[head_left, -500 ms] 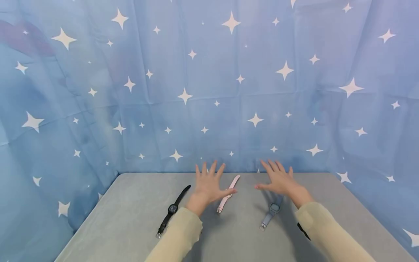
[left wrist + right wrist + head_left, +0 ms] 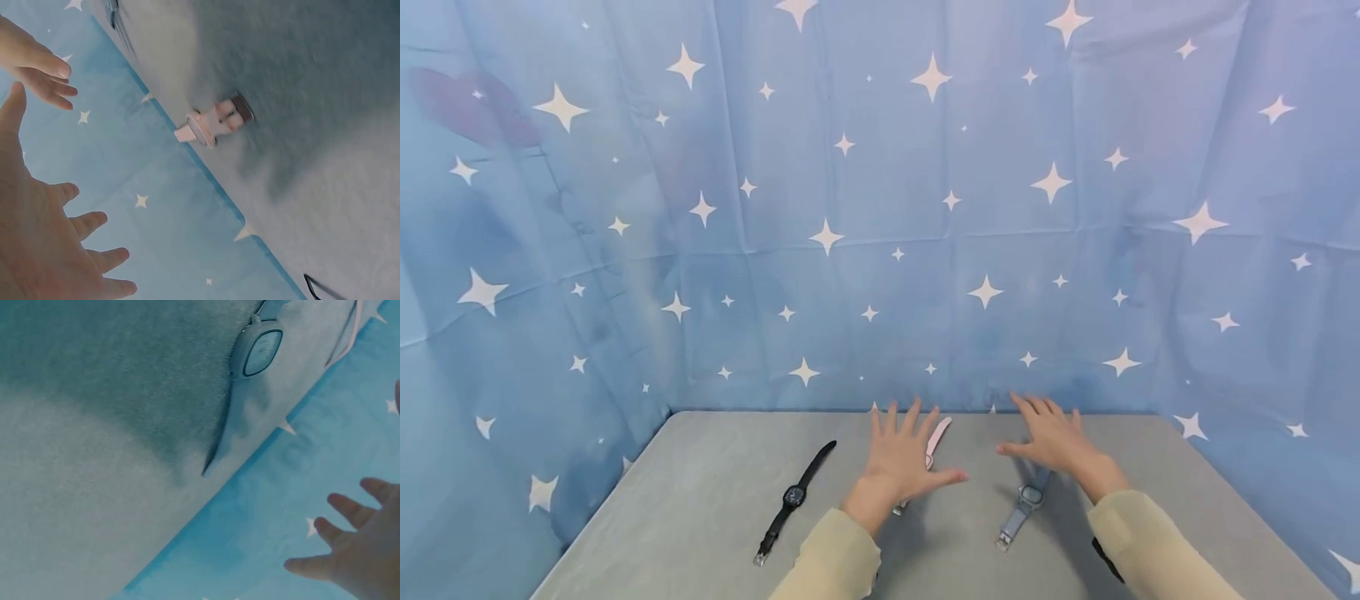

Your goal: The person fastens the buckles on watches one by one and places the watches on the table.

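Observation:
Three wristwatches lie on the grey table. A black watch [image 2: 793, 497] is at the left, a pink watch [image 2: 201, 128] in the middle and a grey-blue watch [image 2: 1031, 495] at the right. My left hand [image 2: 901, 463] hovers over the pink watch with fingers spread, hiding much of it in the head view. My right hand [image 2: 1055, 441] is held above the far end of the grey-blue watch, its fingers apart. Both hands hold nothing, and the left wrist view shows the left hand [image 2: 47, 231] raised clear of the table.
The grey cloth-covered table [image 2: 647, 517] ends at a blue curtain [image 2: 895, 183] with white stars, which hangs behind it and along both sides. A dark band [image 2: 1107, 560] shows beneath the right sleeve.
The left hand has moved to the right, now covering more of the pink watch. The right hand has shifted slightly right. The head view has tilted up a little, so everything sits lower.

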Demonstrator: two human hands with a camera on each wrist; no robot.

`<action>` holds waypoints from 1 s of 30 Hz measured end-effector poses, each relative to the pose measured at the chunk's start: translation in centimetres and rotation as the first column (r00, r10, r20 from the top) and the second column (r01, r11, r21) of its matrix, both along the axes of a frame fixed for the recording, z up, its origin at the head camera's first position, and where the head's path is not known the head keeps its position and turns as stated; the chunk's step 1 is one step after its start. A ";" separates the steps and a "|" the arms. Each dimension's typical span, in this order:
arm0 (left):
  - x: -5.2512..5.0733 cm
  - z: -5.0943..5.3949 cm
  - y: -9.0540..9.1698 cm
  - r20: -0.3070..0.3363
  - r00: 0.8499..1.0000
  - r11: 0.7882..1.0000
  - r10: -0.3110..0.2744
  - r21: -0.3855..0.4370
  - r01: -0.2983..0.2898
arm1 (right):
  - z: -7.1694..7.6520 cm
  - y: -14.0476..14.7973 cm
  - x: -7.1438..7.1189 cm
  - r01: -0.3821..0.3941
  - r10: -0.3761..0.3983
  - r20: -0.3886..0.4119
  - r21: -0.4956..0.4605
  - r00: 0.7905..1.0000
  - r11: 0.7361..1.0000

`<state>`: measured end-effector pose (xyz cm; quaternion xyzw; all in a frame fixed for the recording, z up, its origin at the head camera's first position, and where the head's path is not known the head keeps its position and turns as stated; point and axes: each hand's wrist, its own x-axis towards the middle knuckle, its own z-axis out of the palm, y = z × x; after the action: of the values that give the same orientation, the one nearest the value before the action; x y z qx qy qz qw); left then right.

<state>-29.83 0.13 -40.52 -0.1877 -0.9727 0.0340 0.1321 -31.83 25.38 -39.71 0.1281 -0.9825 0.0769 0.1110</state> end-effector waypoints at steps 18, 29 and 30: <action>1.2 -1.0 2.4 0.072 0.997 0.999 -0.038 0.000 0.038 | -1.4 1.2 -0.3 -0.028 0.031 0.035 -0.078 0.999 0.997; 1.5 -0.9 3.9 0.091 0.994 0.999 -0.053 0.008 0.053 | -1.5 2.0 0.1 -0.002 0.012 0.103 -0.097 0.995 0.995; 1.4 -0.9 3.9 0.088 0.994 0.998 -0.060 0.011 0.059 | -1.6 2.0 0.1 -0.001 0.012 0.106 -0.101 0.994 0.995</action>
<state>-28.38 4.06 -41.43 -0.2172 -0.9718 0.0174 0.0906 -31.72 27.37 -41.29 0.1214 -0.9815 0.1334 0.0645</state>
